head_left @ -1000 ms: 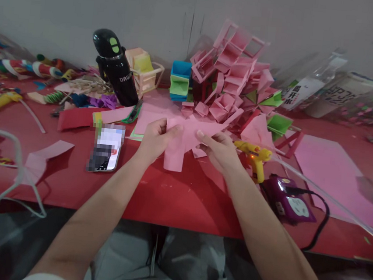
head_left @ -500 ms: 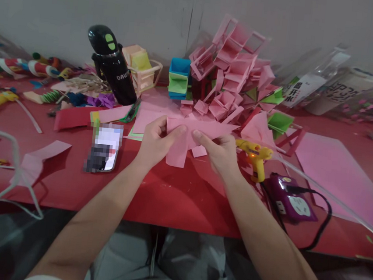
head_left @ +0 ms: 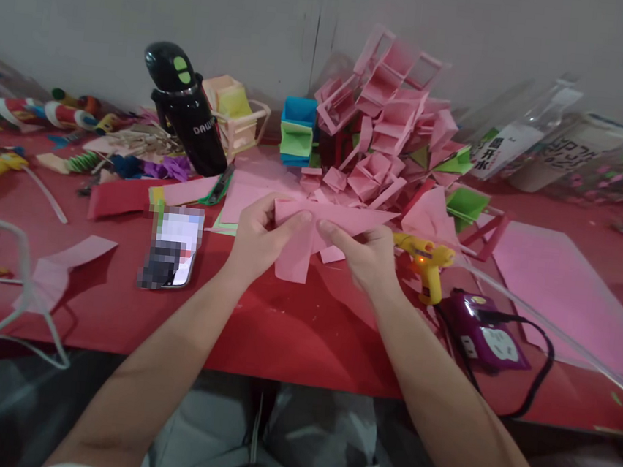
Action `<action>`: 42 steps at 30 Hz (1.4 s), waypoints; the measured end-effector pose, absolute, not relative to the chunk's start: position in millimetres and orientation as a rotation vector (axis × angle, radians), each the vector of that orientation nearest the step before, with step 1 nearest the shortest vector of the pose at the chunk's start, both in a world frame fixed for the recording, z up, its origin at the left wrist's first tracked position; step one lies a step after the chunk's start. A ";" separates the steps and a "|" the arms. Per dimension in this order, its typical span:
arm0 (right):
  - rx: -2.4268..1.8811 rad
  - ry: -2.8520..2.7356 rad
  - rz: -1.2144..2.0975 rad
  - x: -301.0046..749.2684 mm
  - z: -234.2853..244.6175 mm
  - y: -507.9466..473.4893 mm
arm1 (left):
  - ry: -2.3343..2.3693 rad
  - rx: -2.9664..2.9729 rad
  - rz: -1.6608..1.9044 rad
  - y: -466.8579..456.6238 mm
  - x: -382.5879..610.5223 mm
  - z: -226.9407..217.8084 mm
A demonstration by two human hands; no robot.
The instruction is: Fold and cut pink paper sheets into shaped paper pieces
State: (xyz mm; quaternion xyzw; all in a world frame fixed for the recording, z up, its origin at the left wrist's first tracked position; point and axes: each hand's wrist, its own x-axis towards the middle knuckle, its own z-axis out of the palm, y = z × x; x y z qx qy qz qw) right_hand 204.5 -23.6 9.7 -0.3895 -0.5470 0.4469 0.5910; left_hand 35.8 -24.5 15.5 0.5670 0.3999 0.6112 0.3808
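A folded piece of pink paper (head_left: pixel 294 257) is pinched between both hands above the red table (head_left: pixel 301 343). My left hand (head_left: pixel 260 237) is closed on its left part, thumb on top and fingers behind. My right hand (head_left: pixel 367 253) grips it from the right in the same way, the two thumb tips close together. One flap hangs down between the hands, and a long strip of the paper runs out to the right past my right fingers. Small pink paper scraps (head_left: pixel 332 254) lie just beneath. The fingers behind the paper are mostly hidden.
Pink paper chairs (head_left: pixel 392 116) are heaped at the back. A yellow glue gun (head_left: pixel 424 259) and purple power adapter (head_left: pixel 486 335) lie right, near a large pink sheet (head_left: pixel 571 288). A phone (head_left: pixel 186 251), black flask (head_left: pixel 190 119) and white wire stand (head_left: pixel 26 272) are left.
Both hands keep their pinch on the pink paper and have barely moved. The hanging flap sits very slightly lower; the view has shifted a little.
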 end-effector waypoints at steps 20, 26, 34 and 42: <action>-0.920 -1.317 1.018 205.6 9.2 -24.9 | 1.046 1.444 1.547 -24.5 35.2 16.9; -0.885 -1.286 1.051 203.8 10.0 -25.3 | 1.061 1.466 1.552 -24.5 34.1 16.5; -0.905 -1.299 0.965 198.7 5.8 -25.1 | 1.036 1.391 1.521 -27.0 40.9 17.0; -0.956 -1.263 0.910 207.2 2.3 -19.6 | 0.987 1.366 1.511 -18.1 24.5 16.1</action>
